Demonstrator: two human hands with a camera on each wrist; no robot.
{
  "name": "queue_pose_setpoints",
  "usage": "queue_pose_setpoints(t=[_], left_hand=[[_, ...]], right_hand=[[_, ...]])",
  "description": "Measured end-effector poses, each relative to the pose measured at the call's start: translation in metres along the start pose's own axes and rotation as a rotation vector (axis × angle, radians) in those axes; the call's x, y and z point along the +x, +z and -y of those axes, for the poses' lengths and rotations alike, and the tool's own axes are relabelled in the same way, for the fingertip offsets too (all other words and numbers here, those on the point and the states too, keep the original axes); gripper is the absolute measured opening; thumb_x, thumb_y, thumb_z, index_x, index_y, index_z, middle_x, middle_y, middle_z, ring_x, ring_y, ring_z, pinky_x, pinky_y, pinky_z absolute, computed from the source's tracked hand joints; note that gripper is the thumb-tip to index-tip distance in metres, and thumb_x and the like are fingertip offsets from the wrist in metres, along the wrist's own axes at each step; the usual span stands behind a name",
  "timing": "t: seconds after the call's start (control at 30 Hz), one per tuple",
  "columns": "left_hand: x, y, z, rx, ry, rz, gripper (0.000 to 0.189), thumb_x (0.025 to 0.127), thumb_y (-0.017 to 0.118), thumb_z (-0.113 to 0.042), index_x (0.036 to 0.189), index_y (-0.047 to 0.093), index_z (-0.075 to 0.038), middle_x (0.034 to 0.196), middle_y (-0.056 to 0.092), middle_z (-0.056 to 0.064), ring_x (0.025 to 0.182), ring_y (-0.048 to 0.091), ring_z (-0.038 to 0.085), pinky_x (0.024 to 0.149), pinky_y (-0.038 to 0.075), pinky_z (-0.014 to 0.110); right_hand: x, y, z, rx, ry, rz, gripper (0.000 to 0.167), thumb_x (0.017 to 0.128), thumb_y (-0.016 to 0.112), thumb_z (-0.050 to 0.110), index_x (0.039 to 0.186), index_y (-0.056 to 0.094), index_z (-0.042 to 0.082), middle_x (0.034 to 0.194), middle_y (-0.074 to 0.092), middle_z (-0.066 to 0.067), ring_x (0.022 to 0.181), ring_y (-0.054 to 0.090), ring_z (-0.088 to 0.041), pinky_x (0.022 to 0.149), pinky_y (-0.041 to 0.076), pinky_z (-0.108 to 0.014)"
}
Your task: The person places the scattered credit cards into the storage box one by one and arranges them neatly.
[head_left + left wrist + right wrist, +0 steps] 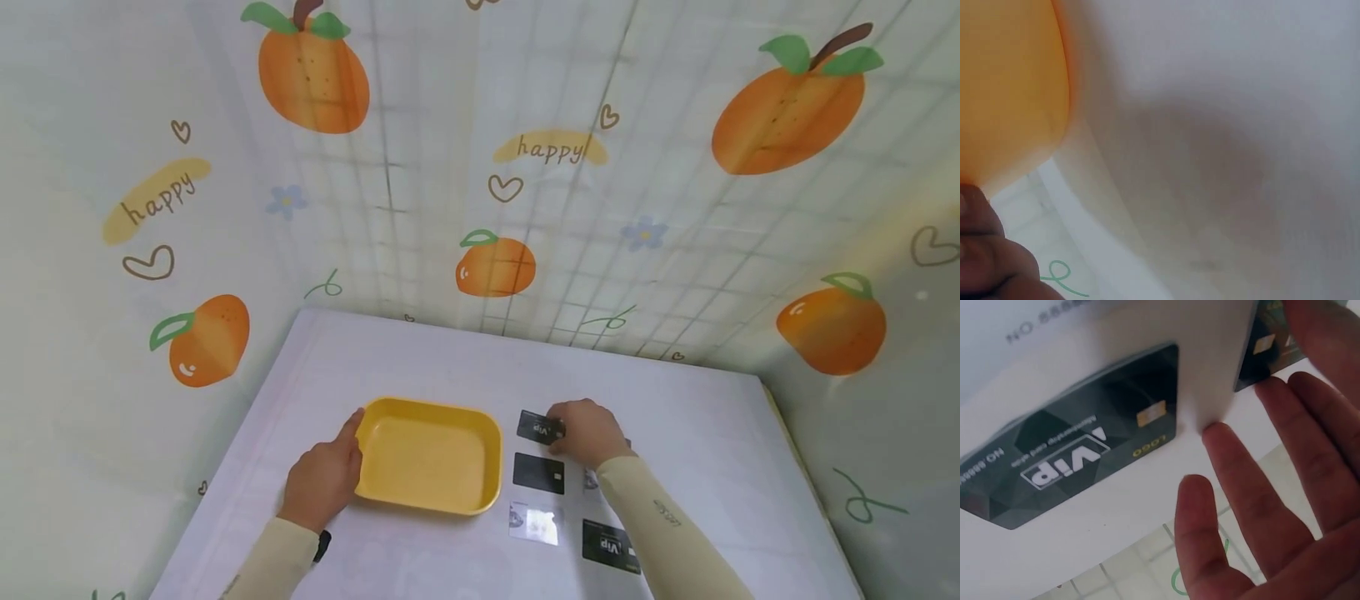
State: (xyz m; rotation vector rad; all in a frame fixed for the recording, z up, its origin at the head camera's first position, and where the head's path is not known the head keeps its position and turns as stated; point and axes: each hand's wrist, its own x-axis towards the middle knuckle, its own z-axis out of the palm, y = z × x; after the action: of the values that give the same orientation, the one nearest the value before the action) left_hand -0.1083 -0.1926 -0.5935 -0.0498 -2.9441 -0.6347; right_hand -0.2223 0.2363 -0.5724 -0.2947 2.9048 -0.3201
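My left hand (321,482) grips the left side of a yellow plastic tray (491,467), with the index finger along its outer rim. Curled fingers (997,262) show beside the tray's wall (1016,81) in the left wrist view. My right hand (592,432) pinches the right end of a black VIP card (534,425), right of the tray. In the right wrist view this card (1266,347) lies between thumb and index finger, the other fingers (1254,481) spread. Another black VIP card (1085,437) lies beside them.
Below the held card lie a plain black card (538,473) and a shiny silver card (535,523). Another VIP card (606,546) lies near my right forearm, which partly covers a pale card (591,480). Fruit-printed curtains (495,267) border the white table (420,342).
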Motion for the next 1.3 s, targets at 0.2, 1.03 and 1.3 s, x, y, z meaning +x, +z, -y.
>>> queue_pose_setpoints(t=[0.2, 1.03, 1.3], left_hand=[[0.0, 0.003, 0.0, -0.005, -0.037, 0.008, 0.057, 0.107, 0.056, -0.02, 0.162, 0.044, -0.022, 0.05, 0.038, -0.002, 0.039, 0.034, 0.016, 0.041, 0.029, 0.031], [0.0, 0.003, -0.002, -0.026, -0.049, -0.005, 0.057, 0.107, 0.057, -0.021, 0.163, 0.043, -0.023, 0.05, 0.038, -0.002, 0.038, 0.034, 0.015, 0.041, 0.029, 0.03], [-0.002, 0.006, -0.002, -0.018, -0.041, -0.062, 0.057, 0.105, 0.061, -0.02, 0.161, 0.047, -0.022, 0.049, 0.035, -0.004, 0.037, 0.031, 0.015, 0.04, 0.027, 0.03]], right_hand=[[-0.002, -0.001, 0.002, 0.035, -0.004, 0.004, 0.063, 0.073, 0.099, 0.023, 0.13, 0.075, 0.016, 0.118, 0.075, -0.003, 0.114, 0.068, -0.029, 0.101, 0.051, -0.057], [0.025, -0.003, 0.0, -0.041, -0.01, 0.168, 0.055, 0.071, 0.1, 0.027, 0.115, 0.07, 0.016, 0.106, 0.062, -0.001, 0.102, 0.055, -0.026, 0.095, 0.051, -0.053], [0.025, -0.004, -0.004, -0.074, -0.076, 0.176, 0.056, 0.073, 0.098, 0.029, 0.117, 0.066, 0.02, 0.106, 0.065, 0.002, 0.102, 0.06, -0.023, 0.097, 0.052, -0.052]])
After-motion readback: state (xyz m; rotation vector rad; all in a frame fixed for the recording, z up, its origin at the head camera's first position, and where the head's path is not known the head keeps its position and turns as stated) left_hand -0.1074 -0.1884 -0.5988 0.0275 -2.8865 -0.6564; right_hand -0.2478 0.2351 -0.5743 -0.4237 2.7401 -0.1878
